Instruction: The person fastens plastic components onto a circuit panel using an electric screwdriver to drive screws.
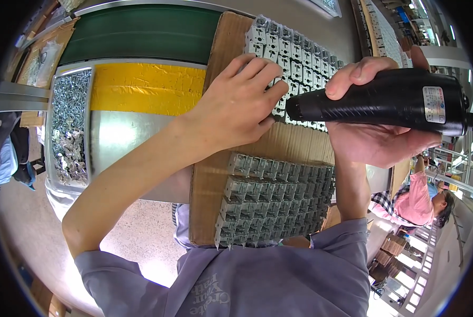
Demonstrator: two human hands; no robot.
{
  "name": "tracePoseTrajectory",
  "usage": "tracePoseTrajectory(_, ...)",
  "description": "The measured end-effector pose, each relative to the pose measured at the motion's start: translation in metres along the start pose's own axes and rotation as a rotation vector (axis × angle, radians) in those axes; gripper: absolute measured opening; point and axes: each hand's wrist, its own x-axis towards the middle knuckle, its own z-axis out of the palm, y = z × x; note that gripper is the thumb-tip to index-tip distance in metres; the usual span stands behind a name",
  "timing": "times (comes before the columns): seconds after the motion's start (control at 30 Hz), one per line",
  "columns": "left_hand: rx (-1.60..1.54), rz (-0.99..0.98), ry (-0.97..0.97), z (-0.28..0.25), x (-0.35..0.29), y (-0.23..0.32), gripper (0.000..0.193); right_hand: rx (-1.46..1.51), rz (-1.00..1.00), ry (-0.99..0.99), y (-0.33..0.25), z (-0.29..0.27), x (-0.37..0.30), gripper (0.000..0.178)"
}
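Note:
My right hand is wrapped round a black electric screwdriver, which lies almost level with its narrow tip pointing left. That tip is close to the thumb and forefinger of my left hand, over the near-left corner of a block of white parts set in tight rows. The fingers of my left hand are bent and closed over this corner; what they pinch is hidden. On the same brown cardboard, nearer my body, stand several rows of grey, metal-framed parts, touched by neither hand.
At the left, a clear tray holds many small screws and shiny metal pieces. Yellow tape covers part of the metal bench, beside a green belt. A cord leaves the screwdriver's rear. Another person in pink sits at the far right.

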Motion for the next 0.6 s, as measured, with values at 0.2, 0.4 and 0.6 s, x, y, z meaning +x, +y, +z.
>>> tracePoseTrajectory(0.2,0.002,-0.003,-0.060,-0.006,0.010,0.006,0.045,0.157,-0.099,0.088,0.016,-0.017,0.000,0.092)
tracePoseTrajectory(0.4,-0.024,0.029,-0.127,-0.010,0.009,0.006,0.043,0.122,0.050,0.132,-0.019,-0.053,0.005,0.085)
tracePoseTrajectory(0.6,0.087,-0.046,-0.162,-0.012,0.008,0.023,0.045,-1.051,0.376,0.237,-0.103,-0.140,-0.060,0.081)
